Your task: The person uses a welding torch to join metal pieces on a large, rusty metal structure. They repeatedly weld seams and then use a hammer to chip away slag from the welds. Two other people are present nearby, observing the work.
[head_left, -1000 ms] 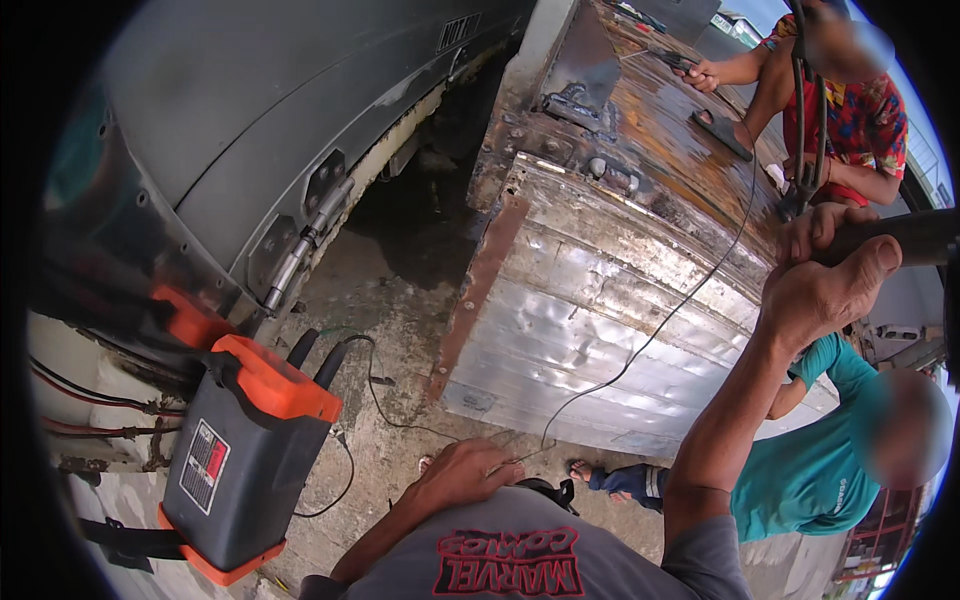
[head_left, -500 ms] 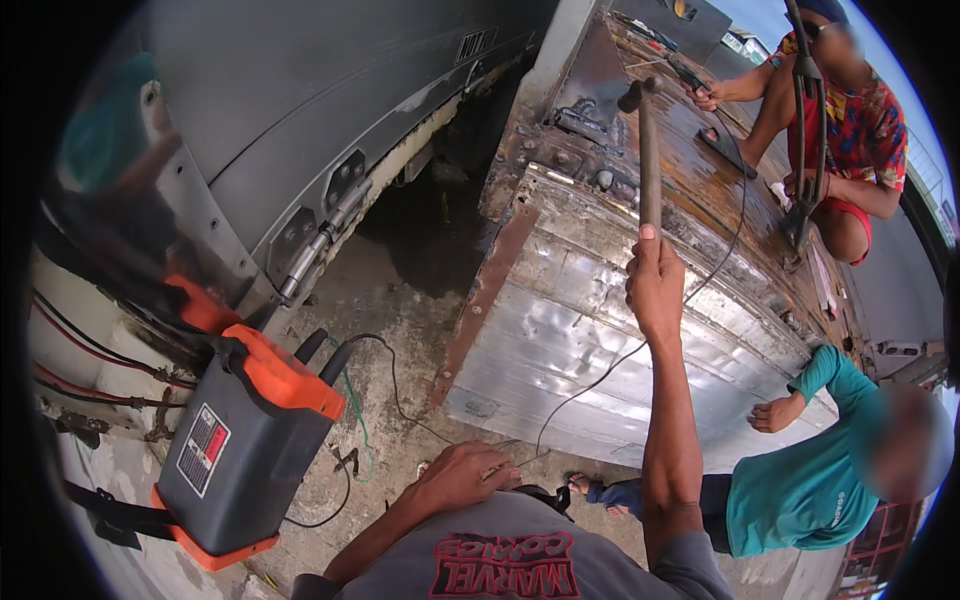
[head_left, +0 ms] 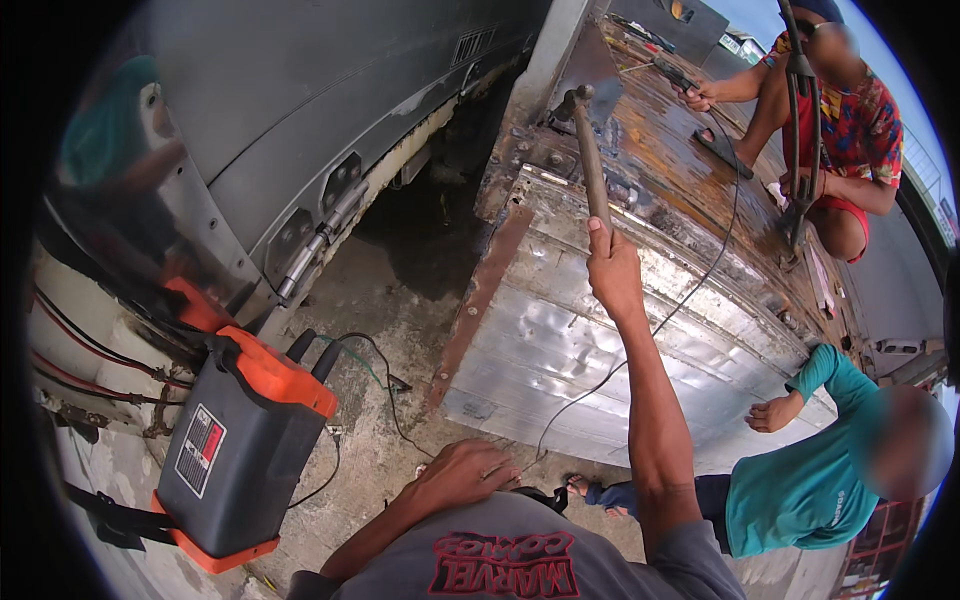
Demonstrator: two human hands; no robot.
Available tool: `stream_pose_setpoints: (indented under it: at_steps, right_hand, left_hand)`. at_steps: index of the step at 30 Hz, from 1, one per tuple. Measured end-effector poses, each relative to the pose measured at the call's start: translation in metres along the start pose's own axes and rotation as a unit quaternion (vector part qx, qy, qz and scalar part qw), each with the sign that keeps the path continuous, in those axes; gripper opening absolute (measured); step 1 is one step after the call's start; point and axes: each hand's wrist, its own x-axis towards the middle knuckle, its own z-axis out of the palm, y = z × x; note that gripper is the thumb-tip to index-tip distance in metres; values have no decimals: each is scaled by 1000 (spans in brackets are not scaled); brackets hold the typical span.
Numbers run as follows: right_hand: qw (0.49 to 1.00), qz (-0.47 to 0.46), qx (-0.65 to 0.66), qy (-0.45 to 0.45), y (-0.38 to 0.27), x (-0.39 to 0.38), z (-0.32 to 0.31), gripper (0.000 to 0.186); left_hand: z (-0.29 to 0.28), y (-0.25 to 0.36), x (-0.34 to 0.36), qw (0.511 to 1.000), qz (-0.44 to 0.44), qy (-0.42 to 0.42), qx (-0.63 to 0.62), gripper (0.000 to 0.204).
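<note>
My right hand (head_left: 613, 270) is wrapped round the wooden handle of a hammer (head_left: 592, 170), thumb lying along the handle. The hammer head is at the rusty corner fitting (head_left: 603, 130) of a metal truck bed (head_left: 545, 330); whether they touch I cannot tell. Low in front of my shirt, my left hand (head_left: 465, 473) hangs with fingers loosely extended and nothing seen in it. On the bed, a co-worker in a patterned shirt (head_left: 880, 130) squats, holding a dark welding electrode holder (head_left: 677, 76) whose cable (head_left: 728, 225) droops over the bed's side.
At the left stands a black-and-orange boxy machine (head_left: 240, 440) with cables. Behind it is a grey vehicle panel (head_left: 330, 90) with a hinge (head_left: 320, 240). A person in a teal shirt (head_left: 800, 490) is at the right, beside the bed. A dark bar (head_left: 800, 120) rises upper right.
My right hand has swung the hammer left, its head now over the bed's corner fitting. The left hand has barely moved. The co-worker's electrode holder stays in nearly the same place.
</note>
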Motion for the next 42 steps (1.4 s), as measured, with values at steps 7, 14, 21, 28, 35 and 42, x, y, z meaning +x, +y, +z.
stream_pose_setpoints:
  at_steps: [7, 14, 21, 28, 35, 42]
  right_hand:
    - [976, -14, 208, 67, -59, -23, -66, 52]
    - [785, -380, 418, 256, -146, 7, -108, 48]
    - [999, -23, -34, 20, -15, 2, 3, 55]
    - [969, -38, 227, 87, -85, -44, -84, 53]
    - [713, -400, 556, 148, -145, 25, -186, 39]
    - [999, 5, 27, 20, 5, -9, 7, 59]
  left_hand:
    - [6, -2, -12, 999, -4, 18, -35, 31]
    - [12, -2, -20, 997, -64, 1, -37, 30]
    - [8, -1, -20, 999, -36, -3, -15, 32]
    - [12, -18, -34, 997, -54, 30, -42, 29]
    - [47, -53, -39, 993, -104, -41, -30, 28]
    - [50, -50, -24, 997, -62, -38, -7, 28]
